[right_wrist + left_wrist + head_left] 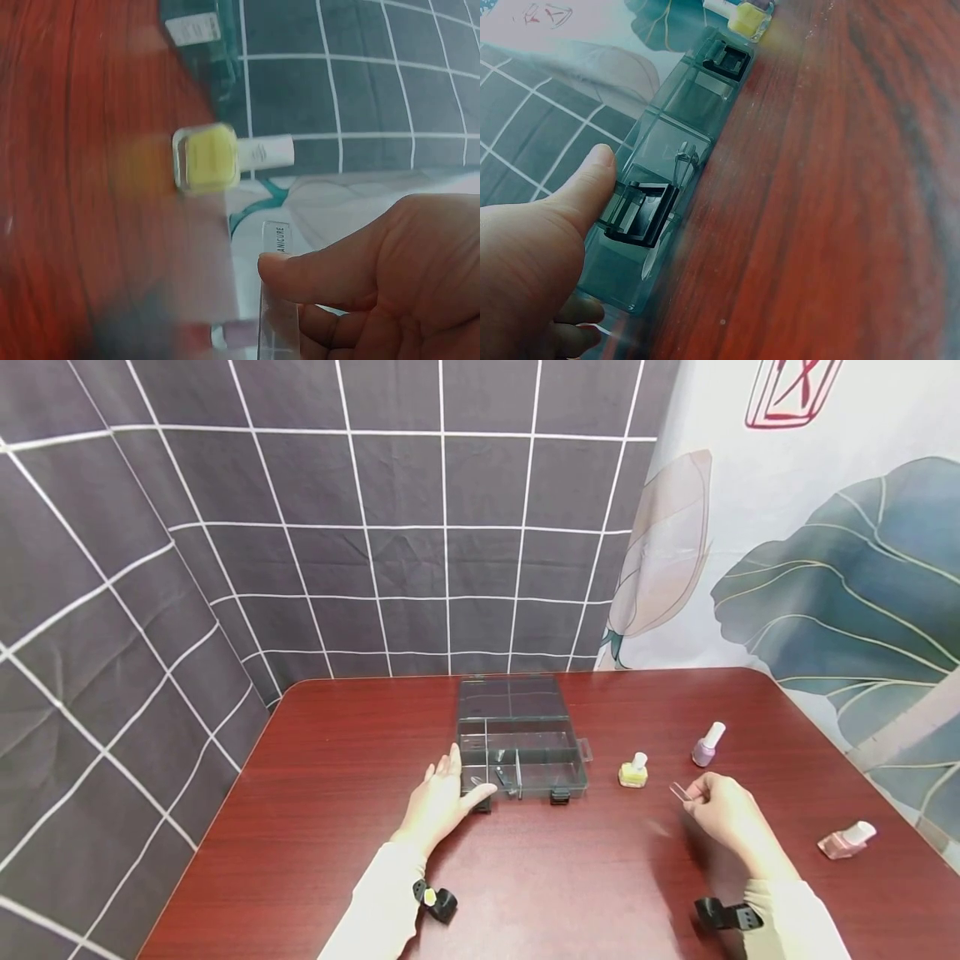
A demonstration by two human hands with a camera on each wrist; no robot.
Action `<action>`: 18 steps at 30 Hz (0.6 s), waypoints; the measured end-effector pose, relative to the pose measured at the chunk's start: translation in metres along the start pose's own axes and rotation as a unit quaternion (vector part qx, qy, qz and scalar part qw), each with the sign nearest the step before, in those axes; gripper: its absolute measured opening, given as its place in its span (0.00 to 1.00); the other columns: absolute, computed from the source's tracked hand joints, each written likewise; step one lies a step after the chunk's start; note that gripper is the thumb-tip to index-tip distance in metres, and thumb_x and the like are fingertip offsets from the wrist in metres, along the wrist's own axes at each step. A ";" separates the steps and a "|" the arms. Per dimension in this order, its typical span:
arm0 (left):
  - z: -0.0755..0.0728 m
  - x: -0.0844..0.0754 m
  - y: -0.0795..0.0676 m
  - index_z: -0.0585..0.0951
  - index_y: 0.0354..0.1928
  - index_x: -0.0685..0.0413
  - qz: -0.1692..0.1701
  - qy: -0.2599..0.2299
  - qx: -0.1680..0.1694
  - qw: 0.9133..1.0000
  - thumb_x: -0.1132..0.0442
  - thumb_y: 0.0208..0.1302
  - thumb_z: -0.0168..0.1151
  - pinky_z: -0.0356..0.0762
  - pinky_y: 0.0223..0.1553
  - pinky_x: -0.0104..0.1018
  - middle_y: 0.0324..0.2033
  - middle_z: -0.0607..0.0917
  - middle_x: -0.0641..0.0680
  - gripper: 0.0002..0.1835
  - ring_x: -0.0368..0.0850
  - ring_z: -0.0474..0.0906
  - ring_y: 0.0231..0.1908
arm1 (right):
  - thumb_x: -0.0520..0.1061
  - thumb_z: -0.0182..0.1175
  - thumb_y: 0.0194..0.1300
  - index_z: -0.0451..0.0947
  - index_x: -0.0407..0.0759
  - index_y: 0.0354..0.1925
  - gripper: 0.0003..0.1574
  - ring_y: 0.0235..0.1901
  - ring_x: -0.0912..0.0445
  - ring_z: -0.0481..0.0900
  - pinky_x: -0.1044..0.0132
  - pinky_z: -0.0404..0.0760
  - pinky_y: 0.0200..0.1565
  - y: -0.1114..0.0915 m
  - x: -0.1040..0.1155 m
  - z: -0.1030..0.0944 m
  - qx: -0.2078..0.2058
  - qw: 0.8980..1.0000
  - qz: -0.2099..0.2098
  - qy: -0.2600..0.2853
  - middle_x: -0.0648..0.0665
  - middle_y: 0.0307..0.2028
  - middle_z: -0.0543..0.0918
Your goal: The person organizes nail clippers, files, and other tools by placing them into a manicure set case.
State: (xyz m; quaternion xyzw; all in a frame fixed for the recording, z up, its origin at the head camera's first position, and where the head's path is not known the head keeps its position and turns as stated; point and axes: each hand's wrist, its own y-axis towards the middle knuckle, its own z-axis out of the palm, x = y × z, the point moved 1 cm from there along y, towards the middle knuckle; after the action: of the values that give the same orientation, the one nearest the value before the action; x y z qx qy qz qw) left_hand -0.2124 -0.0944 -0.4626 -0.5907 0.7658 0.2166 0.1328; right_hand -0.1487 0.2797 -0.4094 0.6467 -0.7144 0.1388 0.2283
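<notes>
- Box (pixel 552 777): rests on the surface (pixel 337 827) at 12 o'clock from the person; lid (pixel 517 696) laid open toward 12 o'clock, exposing the divided compartments.
- Left hand (pixel 435 802): straight fingers lie along the 9 o'clock wall, thumb at the front edge near a latch (pixel 643 216); this placement probably steadies the box.
- Right hand (pixel 727 818): pinches a clear strip (pixel 278 322) lettered "ANICURE"; the free end points toward 10 o'clock, probably held so to stay unobstructed.
- Hand spacing: well apart.
- Yellow bottle (pixel 632 774): at 10 o'clock from the right hand, between strip and box; likely obstructs a low, direct path.
- Purple bottle (pixel 703 753): near the right hand, between 11 and 12 o'clock.
- Pink bottle (pixel 840 845): at 3 o'clock, outside that path.
- Small metal tool (pixel 502 777): occupies a front compartment.
</notes>
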 end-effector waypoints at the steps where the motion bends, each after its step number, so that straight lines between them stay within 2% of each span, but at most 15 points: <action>1: 0.000 0.000 0.000 0.58 0.68 0.67 -0.001 -0.001 0.000 1.000 0.28 0.53 0.51 0.68 0.55 0.51 0.59 0.70 0.68 0.54 0.65 0.65 0.59 | 0.35 0.60 0.51 0.73 0.38 0.24 0.04 0.21 0.55 0.68 0.62 0.65 0.25 0.001 0.003 0.001 0.000 1.000 -0.003 0.001 0.49 0.18 0.71; 8: 0.000 0.000 0.000 0.58 0.68 0.67 -0.001 0.000 0.000 1.000 0.28 0.53 0.51 0.67 0.56 0.51 0.59 0.70 0.68 0.54 0.65 0.65 0.59 | 0.34 0.60 0.51 0.72 0.37 0.24 0.05 0.21 0.55 0.68 0.62 0.66 0.25 0.008 0.023 0.006 0.001 0.999 -0.036 0.007 0.50 0.18 0.70; 18: 0.000 -0.001 0.000 0.60 0.67 0.67 0.004 0.005 -0.008 1.000 0.28 0.53 0.53 0.69 0.54 0.52 0.58 0.71 0.69 0.53 0.67 0.66 0.58 | 0.32 0.59 0.50 0.72 0.36 0.25 0.04 0.22 0.55 0.69 0.62 0.67 0.27 0.015 0.044 0.014 0.006 0.998 -0.061 0.022 0.49 0.19 0.71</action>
State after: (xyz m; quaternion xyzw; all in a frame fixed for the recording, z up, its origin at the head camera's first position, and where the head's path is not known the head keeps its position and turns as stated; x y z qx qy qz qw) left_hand -0.2121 -0.0937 -0.4622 -0.5899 0.7671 0.2200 0.1230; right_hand -0.1685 0.2364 -0.3979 0.6870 -0.6679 0.1428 0.2480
